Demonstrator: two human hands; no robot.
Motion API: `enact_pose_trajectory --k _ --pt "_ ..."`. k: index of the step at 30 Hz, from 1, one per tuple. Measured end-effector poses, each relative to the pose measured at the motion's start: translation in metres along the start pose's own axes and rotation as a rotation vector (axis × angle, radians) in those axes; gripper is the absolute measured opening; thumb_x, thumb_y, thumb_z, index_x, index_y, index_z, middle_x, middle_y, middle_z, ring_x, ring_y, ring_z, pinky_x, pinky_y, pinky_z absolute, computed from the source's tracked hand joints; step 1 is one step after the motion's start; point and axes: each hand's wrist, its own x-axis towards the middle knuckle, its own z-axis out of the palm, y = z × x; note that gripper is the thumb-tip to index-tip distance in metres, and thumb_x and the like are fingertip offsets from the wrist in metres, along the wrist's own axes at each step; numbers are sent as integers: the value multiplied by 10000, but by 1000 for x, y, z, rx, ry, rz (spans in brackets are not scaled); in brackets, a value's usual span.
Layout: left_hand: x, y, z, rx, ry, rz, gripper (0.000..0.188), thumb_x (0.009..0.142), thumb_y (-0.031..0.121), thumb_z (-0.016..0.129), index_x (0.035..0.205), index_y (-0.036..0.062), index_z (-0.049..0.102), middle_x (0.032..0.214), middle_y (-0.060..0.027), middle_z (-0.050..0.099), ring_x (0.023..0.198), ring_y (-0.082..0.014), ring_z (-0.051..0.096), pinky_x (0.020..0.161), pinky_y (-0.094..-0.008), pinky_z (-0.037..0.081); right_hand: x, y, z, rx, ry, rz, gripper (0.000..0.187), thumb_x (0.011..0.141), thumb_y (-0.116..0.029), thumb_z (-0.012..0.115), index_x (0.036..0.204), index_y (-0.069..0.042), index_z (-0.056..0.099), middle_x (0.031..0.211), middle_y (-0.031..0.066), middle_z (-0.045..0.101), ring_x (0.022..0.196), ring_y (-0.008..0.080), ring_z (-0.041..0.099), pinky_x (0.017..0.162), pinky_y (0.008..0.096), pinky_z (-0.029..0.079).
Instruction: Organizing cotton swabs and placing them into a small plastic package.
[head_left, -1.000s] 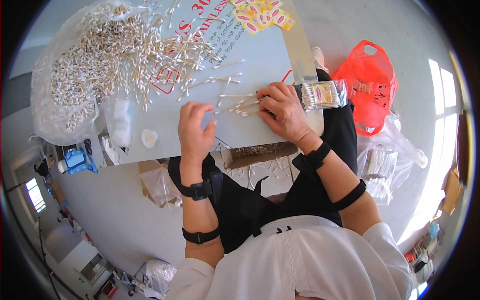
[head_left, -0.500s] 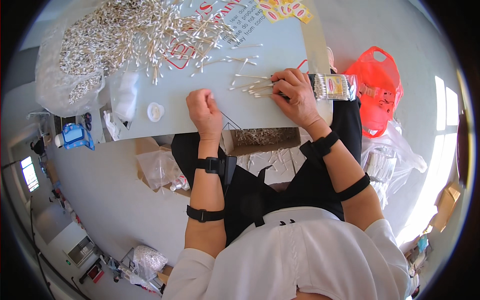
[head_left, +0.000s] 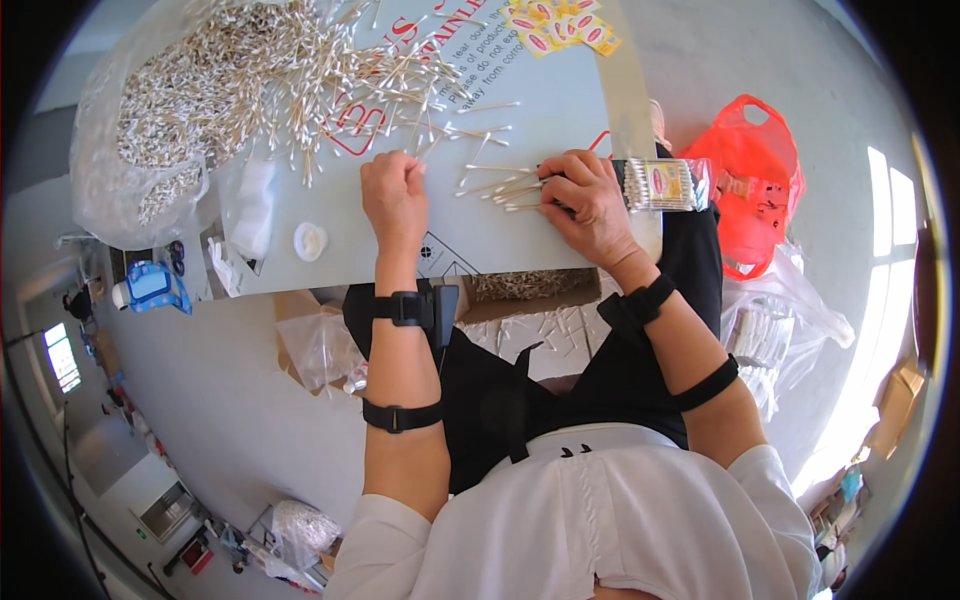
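My left hand point(head_left: 397, 195) is closed, its fingertips drawn together just below the loose cotton swabs point(head_left: 350, 85) heaped on the table. What it holds, if anything, is hidden. One swab point(head_left: 432, 143) lies close by its fingertips. At the table's right edge my right hand point(head_left: 588, 208) curls over several cotton swabs point(head_left: 512, 187), their white tips sticking out to the left. Right beside that hand lies a clear packet point(head_left: 662, 185) of swabs with a yellow card inside and a dark end partly under the fingers.
Yellow cards point(head_left: 565, 25) lie at the far edge. A big clear bag point(head_left: 100, 190) of swabs stands far left, with a small white tub point(head_left: 310, 241) nearer. Beneath the table is a carton point(head_left: 530, 292) of swabs. A red plastic bag point(head_left: 750, 190) hangs at right.
My left hand has moved up and slightly left, toward the heap of swabs. My right hand has stayed on its swabs, shifting only a little.
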Motion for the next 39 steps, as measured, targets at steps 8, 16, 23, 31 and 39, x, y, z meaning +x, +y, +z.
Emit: enact_pose_trajectory --k 8,16,23,31,39 --pt "13 40 14 -75 -51 117 162 751 5 701 821 80 576 816 -66 570 832 -302 535 712 -420 461 1 -1 2 15 8 -8 127 701 -76 707 756 -90 594 1034 0 619 1047 249 540 928 396 392" --pt "10 69 14 -200 -40 183 171 738 -3 708 858 79 618 866 -46 573 888 -276 558 740 -392 485 1 0 1 14 17 -10 123 692 -70 704 756 -91 601 1027 -4 622 1043 246 541 924 390 392" --pt "12 76 18 -111 -239 292 194 729 13 719 897 77 646 880 -45 581 899 -261 571 755 -376 493 -1 2 2 26 9 -15 124 690 -71 699 755 -84 595 998 -3 619 1025 244 540 906 385 394" --pt "69 75 20 73 -144 371 126 726 48 719 815 81 636 861 -64 572 953 -289 534 799 -437 438 0 0 1 28 14 -27 110 701 -72 687 752 -78 590 970 6 608 1000 248 535 895 388 396" --pt "37 88 19 88 -332 442 140 726 36 718 826 86 632 904 -56 575 946 -291 525 819 -422 435 -1 2 1 68 30 -8 116 681 -48 682 737 -81 585 939 8 591 983 261 527 877 382 403"
